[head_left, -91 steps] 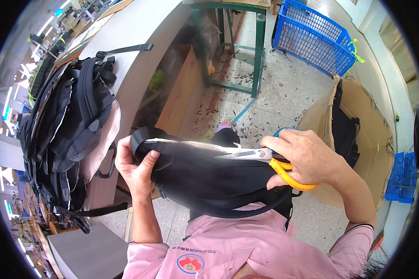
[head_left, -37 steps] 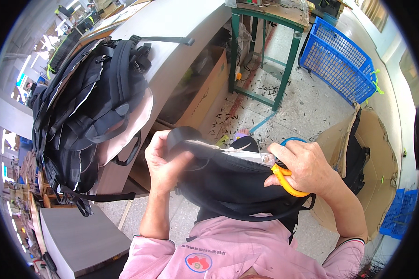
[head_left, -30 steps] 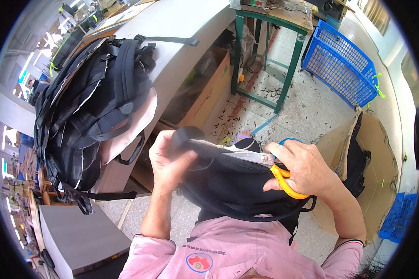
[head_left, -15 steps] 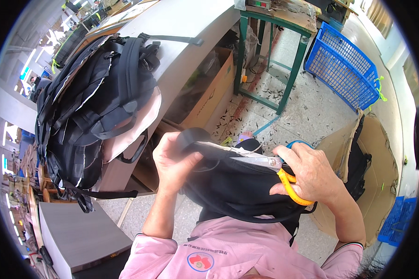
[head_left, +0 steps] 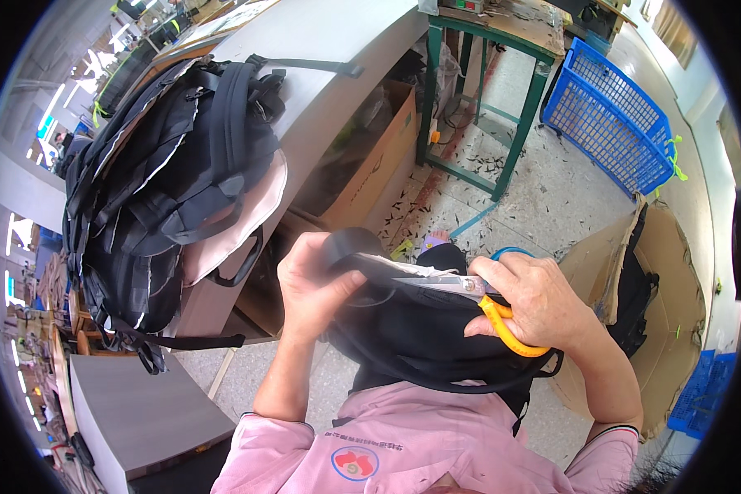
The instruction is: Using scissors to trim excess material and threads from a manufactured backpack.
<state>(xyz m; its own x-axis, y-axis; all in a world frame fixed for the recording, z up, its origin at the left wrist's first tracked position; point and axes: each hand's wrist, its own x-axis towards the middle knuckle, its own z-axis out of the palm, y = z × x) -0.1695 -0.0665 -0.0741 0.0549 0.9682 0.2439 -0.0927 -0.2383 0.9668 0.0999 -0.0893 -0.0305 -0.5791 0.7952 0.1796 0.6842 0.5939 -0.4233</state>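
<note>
My left hand (head_left: 314, 278) grips the edge of a black fabric piece (head_left: 412, 329) that lies across my lap, thumb on top and fingers hidden beneath. A black strap or band loops by that thumb, smeared by motion. In my right hand (head_left: 538, 300) is a pair of scissors (head_left: 472, 286) with one yellow and one blue handle loop. The metal blades point left along the pale raw edge (head_left: 420, 269) of the fabric, close to my left hand. How far apart the blades stand is hard to make out.
A pile of black bags (head_left: 181, 181) with straps lies on the pale worktable (head_left: 329, 49) at left. Ahead stands a green-framed table (head_left: 506, 177); dark scraps litter the floor beneath. At right are a blue basket (head_left: 609, 115) and an open cardboard box (head_left: 667, 305) with black fabric inside.
My right hand has moved a little left, bringing the scissors further along the fabric edge toward my left hand. The left hand keeps its hold nearly in place.
</note>
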